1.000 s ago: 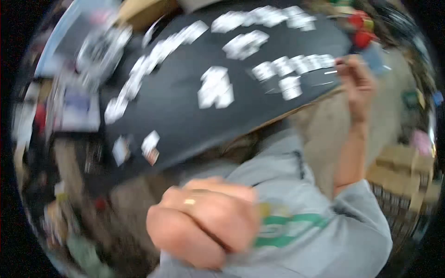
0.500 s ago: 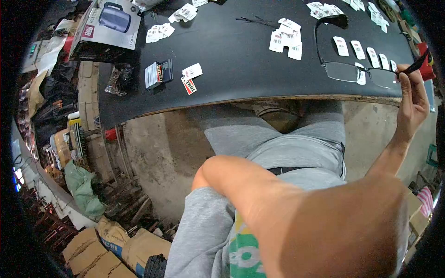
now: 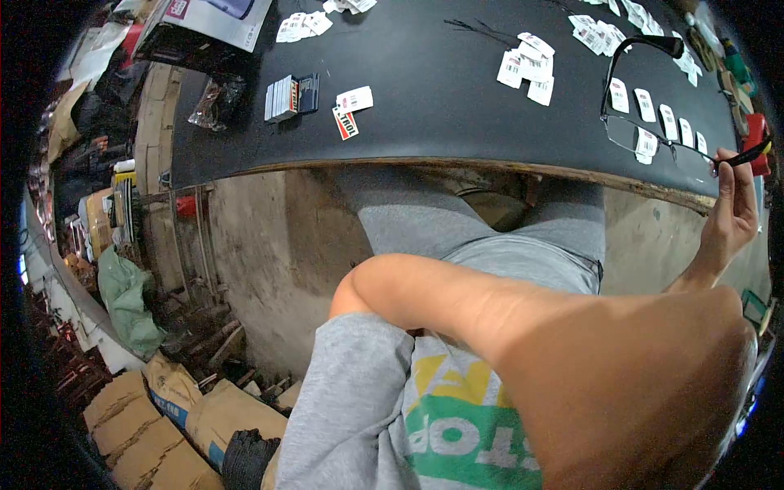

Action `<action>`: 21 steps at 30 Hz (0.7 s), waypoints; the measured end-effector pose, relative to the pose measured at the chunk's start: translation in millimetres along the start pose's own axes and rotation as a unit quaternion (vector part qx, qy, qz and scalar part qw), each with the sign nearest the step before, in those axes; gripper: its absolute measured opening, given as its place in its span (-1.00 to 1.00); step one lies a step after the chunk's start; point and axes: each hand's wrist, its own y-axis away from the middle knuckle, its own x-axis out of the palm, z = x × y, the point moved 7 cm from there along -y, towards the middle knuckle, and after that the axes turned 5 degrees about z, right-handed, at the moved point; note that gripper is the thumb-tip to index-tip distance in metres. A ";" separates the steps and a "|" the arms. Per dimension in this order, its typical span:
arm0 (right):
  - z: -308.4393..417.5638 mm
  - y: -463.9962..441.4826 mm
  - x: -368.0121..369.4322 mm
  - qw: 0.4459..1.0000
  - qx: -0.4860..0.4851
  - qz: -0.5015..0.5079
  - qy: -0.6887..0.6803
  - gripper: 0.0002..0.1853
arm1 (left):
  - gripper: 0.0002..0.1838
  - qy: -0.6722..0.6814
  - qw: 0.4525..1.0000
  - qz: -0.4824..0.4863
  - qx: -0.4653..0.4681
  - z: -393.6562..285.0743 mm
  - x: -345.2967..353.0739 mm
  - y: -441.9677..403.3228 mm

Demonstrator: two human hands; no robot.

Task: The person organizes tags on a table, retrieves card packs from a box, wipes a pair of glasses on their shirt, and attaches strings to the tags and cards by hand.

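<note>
Spectacles (image 3: 624, 133), dark-framed — tip more edge-on than before, near the front edge of the table (image 3: 441, 122). Right hand (image 3: 737, 214) pinches one temple by its hinge. Likely light, stiff, lens-fragile; best gripped at frame or temples. Left hand — fingers unseen, state cannot be told.

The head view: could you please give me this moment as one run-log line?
right hand: holding eyeglasses | left arm: in front of shirt | table: white tags, box

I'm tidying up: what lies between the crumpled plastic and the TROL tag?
A stack of cards with a dark flat piece beside it, in the head view.
</note>
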 end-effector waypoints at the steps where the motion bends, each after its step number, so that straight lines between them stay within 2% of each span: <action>1: 1.9 -0.5 0.6 1.000 -0.009 -0.009 0.010 -0.86 | -0.55 -0.001 1.000 -0.007 0.005 2.9 -0.6 0.2; 4: -3.1 1.4 3.5 0.999 0.004 -0.011 -0.040 -0.86 | -0.52 0.002 1.000 -0.027 0.012 10.3 -5.2 -1.4; 13: -0.1 -2.0 10.2 0.999 -0.003 0.008 -0.046 -0.87 | -0.41 0.025 0.995 -0.090 0.018 19.2 -21.1 -2.2; 18: -8.4 2.4 11.7 0.989 0.038 -0.040 -0.140 -0.87 | -0.35 0.069 0.992 -0.108 0.015 -4.8 -32.0 -1.8; 21: -3.6 -1.9 13.9 0.987 0.014 -0.027 -0.157 -0.89 | -0.32 0.124 0.988 -0.094 -0.001 -16.6 -22.9 7.4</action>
